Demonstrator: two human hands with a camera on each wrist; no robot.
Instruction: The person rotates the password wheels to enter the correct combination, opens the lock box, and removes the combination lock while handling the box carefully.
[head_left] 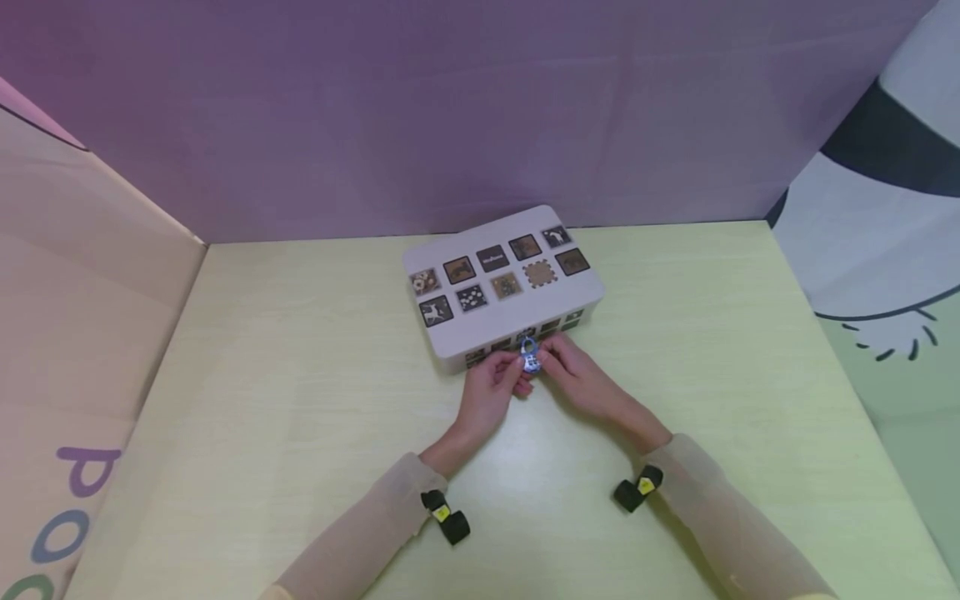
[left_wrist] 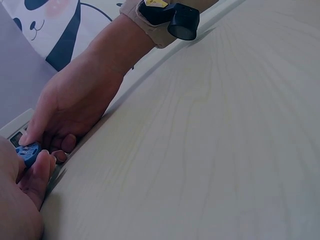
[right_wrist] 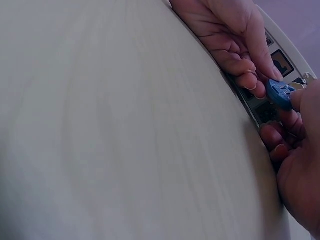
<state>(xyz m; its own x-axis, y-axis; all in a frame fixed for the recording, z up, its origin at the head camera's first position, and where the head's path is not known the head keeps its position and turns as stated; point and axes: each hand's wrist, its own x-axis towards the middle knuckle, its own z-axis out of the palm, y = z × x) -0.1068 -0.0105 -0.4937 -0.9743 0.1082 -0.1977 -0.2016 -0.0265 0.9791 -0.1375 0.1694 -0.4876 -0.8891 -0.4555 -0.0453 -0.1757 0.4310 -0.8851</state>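
A small blue padlock [head_left: 530,358] with pale markings on its face is held at the front side of a white rectangular box [head_left: 480,335]. My left hand [head_left: 486,393] pinches the padlock's left side between thumb and fingers. From the other side, the thumb and fingertips of my right hand [head_left: 587,385] grip it too. In the right wrist view, a shiny metal piece [right_wrist: 308,78] shows beside the padlock [right_wrist: 279,94], partly covered by my right fingers. Small dark and brown square pictures decorate the box's lid and front.
The box sits slantwise on a pale wooden table [head_left: 315,417], close to the purple back wall [head_left: 450,117]. Printed panels stand at the left [head_left: 97,300] and right [head_left: 885,250]. Each wrist wears a black camera on a strap.
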